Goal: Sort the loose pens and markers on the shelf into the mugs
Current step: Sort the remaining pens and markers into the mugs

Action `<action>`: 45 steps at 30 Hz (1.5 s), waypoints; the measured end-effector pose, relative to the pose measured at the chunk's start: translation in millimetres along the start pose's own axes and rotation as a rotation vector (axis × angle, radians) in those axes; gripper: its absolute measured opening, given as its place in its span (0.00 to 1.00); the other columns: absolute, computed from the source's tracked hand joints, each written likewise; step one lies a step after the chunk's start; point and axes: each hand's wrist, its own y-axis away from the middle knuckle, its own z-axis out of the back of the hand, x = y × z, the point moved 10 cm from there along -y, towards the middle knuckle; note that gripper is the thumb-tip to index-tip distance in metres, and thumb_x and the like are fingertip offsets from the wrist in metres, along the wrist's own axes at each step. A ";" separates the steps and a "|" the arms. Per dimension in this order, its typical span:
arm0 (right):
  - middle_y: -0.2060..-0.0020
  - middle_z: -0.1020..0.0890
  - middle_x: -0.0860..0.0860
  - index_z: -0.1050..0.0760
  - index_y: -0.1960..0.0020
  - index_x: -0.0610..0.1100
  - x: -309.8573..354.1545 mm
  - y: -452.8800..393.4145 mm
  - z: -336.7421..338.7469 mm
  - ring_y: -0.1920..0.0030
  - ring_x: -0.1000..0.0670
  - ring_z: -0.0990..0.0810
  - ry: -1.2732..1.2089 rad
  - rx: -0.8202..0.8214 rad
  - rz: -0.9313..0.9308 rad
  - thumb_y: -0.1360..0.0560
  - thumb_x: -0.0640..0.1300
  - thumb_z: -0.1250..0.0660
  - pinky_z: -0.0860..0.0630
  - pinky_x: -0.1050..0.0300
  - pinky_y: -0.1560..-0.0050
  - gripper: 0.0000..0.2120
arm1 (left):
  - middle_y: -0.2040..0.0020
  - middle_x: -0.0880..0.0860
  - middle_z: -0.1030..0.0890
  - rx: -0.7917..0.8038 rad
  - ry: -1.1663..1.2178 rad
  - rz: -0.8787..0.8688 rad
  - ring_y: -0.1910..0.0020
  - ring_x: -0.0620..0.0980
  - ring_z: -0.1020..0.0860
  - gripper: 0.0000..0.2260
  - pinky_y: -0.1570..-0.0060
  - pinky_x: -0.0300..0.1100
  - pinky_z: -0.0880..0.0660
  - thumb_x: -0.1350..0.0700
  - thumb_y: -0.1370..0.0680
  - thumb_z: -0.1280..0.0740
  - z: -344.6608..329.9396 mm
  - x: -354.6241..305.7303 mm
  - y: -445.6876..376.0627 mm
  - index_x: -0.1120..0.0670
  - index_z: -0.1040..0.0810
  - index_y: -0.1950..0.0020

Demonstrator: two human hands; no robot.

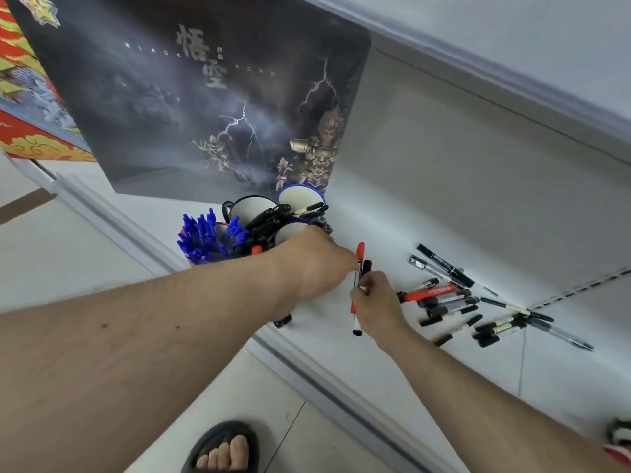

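Observation:
Several mugs stand together on the white shelf (pixel 444 206): one full of blue pens (pixel 205 238), a black-rimmed mug (pixel 251 208) with black pens, and a blue-rimmed mug (pixel 300 198) with a marker. My right hand (pixel 377 302) grips a red pen (pixel 358 268) and a dark marker (pixel 367 268), held upright. My left hand (pixel 316 264) reaches across in front of the mugs, its fingertips at the red pen; whether it pinches the pen is hidden. A pile of loose pens and markers (pixel 447 298) lies to the right, including a red marker (pixel 432 292).
A large dark game box (pixel 191 97) leans behind the mugs, with a red patterned box (pixel 30 131) at far left. More loose pens (pixel 505 327) lie further right. The shelf's front edge (pixel 324 380) runs diagonally; my sandalled foot (pixel 223 448) stands on the tiled floor below.

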 end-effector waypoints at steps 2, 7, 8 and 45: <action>0.69 0.23 0.47 0.33 0.54 0.46 36.1 45.8 4.2 0.72 0.52 0.26 -0.161 0.043 0.074 0.22 0.36 0.41 0.31 0.59 0.72 0.06 | 0.58 0.56 0.27 -0.058 0.063 0.079 0.61 0.52 0.32 0.16 0.66 0.39 0.38 0.48 0.23 0.34 -8.3 6.6 0.5 0.58 0.32 0.44; 0.61 0.20 0.47 0.30 0.48 0.47 97.7 122.2 17.2 0.66 0.52 0.22 -0.263 0.201 0.254 0.28 0.40 0.42 0.26 0.55 0.64 0.09 | 0.58 0.57 0.24 0.009 0.445 0.155 0.57 0.56 0.24 0.11 0.62 0.43 0.27 0.50 0.19 0.38 -54.0 4.4 5.6 0.57 0.27 0.53; 0.60 0.20 0.46 0.30 0.49 0.48 100.7 127.8 26.1 0.65 0.51 0.22 -0.276 0.224 0.269 0.25 0.40 0.41 0.25 0.53 0.62 0.06 | 0.58 0.58 0.24 0.000 0.481 0.155 0.57 0.56 0.24 0.10 0.58 0.47 0.25 0.54 0.18 0.39 -57.2 3.2 5.5 0.57 0.28 0.57; 0.31 0.39 0.46 0.48 0.23 0.54 -226.2 -103.3 250.0 0.37 0.40 0.33 0.755 -0.122 -0.403 0.36 0.43 0.28 0.27 0.43 0.40 0.46 | 0.63 0.51 0.26 0.175 1.046 0.408 0.75 0.46 0.31 0.04 0.75 0.38 0.31 0.57 0.17 0.40 -288.4 129.1 -44.0 0.53 0.26 0.48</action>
